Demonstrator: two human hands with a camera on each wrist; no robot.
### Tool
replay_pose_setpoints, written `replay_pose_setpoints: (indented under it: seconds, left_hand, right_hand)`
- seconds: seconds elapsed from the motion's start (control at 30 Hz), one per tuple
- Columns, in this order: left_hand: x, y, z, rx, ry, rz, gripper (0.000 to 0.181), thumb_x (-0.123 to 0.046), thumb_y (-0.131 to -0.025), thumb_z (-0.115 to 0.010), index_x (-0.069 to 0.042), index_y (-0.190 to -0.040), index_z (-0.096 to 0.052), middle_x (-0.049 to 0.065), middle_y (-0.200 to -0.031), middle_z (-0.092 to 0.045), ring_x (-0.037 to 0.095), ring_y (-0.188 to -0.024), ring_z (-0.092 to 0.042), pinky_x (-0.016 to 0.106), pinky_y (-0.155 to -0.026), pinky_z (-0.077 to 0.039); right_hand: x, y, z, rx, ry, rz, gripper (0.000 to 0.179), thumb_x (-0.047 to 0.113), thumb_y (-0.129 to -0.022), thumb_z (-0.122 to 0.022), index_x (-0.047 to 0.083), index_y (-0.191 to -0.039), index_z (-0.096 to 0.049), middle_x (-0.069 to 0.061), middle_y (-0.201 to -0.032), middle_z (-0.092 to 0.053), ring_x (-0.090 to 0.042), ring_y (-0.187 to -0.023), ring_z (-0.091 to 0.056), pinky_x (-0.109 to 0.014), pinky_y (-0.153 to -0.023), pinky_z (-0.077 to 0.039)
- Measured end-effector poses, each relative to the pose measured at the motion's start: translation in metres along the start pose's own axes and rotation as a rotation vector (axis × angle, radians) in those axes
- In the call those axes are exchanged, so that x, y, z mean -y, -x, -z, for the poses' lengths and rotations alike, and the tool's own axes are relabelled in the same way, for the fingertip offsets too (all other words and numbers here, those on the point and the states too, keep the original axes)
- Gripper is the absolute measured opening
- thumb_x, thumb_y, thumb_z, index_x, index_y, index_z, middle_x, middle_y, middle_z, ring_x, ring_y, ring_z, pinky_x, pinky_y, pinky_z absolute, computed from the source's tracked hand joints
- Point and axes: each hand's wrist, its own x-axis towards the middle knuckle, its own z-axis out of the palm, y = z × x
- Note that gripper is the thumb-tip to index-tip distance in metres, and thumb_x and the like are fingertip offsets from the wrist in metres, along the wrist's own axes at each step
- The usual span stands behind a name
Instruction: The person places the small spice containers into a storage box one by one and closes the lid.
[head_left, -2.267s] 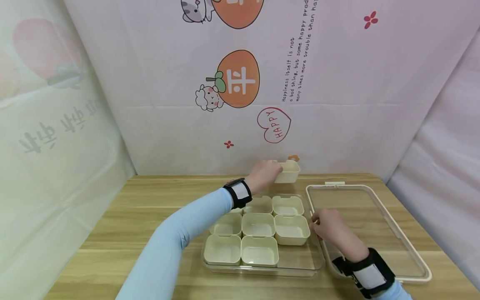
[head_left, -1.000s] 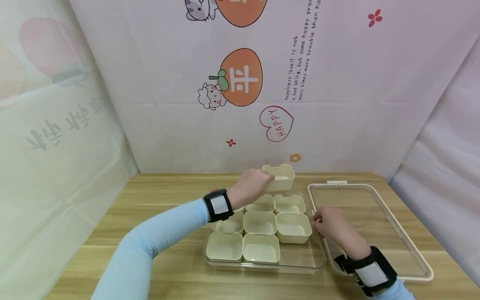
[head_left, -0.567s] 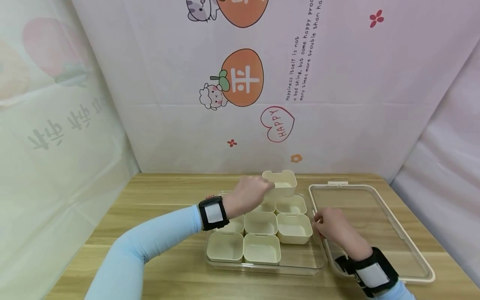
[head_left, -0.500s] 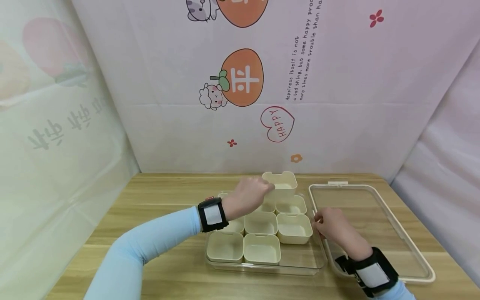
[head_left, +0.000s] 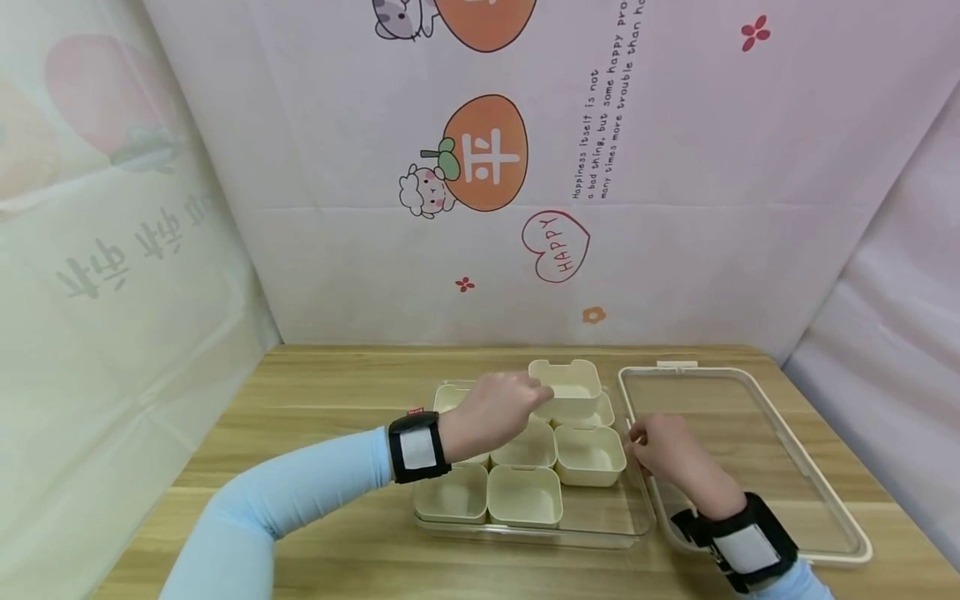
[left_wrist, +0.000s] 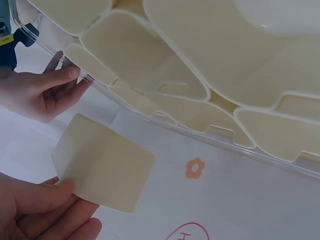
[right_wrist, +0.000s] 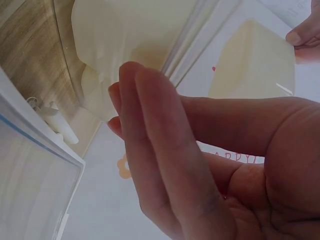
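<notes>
My left hand [head_left: 491, 417] pinches a small cream box [head_left: 572, 382] by its left side, thumb against the wall in the left wrist view. The box is upright, with a notched far rim, and overlaps the back-right box in the clear tray [head_left: 600, 521]. Several matching boxes, such as the front-middle one [head_left: 525, 497], stand in rows in this tray; my left hand hides some. At the tray's right wall, my right hand [head_left: 675, 462] holds the edge between thumb and fingers. The right wrist view shows its bent fingers [right_wrist: 165, 135] at that wall.
A clear lid [head_left: 735, 417] with a cream rim lies flat on the wooden table [head_left: 322, 517], right of the tray and partly under my right forearm. The tray's front-right corner holds no box. A printed cloth [head_left: 337, 267] hangs behind the table, with more cloth at both sides.
My left hand first brought the box leftward from the back, then lowered it toward the tray's back-right part. My right hand stays at the tray's edge.
</notes>
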Motion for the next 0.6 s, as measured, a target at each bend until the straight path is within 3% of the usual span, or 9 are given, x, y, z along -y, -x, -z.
replay_pose_setpoints:
  seconds: [0.4,0.6]
  left_hand:
    - [-0.013,0.009,0.006,-0.044,-0.024,-0.068,0.031,0.011,-0.070,-0.050,-0.018,-0.073,-0.061,-0.008,-0.057,-0.047,0.004,-0.054,-0.043,0.015,-0.044,-0.024]
    - [-0.020,0.012,0.009,-0.061,-0.023,-0.114,0.031,0.011,-0.069,-0.049,-0.018,-0.071,-0.060,-0.008,-0.054,-0.043,0.003,-0.049,-0.035,0.016,-0.045,-0.021]
  right_hand:
    - [-0.001,-0.001,0.000,0.005,0.004,0.011,0.012,0.003,-0.082,-0.062,-0.008,-0.087,-0.066,-0.005,-0.064,-0.066,-0.015,-0.049,-0.061,-0.027,-0.051,-0.047]
    - [-0.001,-0.002,0.000,0.005,0.000,0.016,0.013,0.002,-0.082,-0.062,-0.009,-0.088,-0.066,-0.007,-0.064,-0.066,-0.015,-0.048,-0.061,-0.027,-0.051,-0.047]
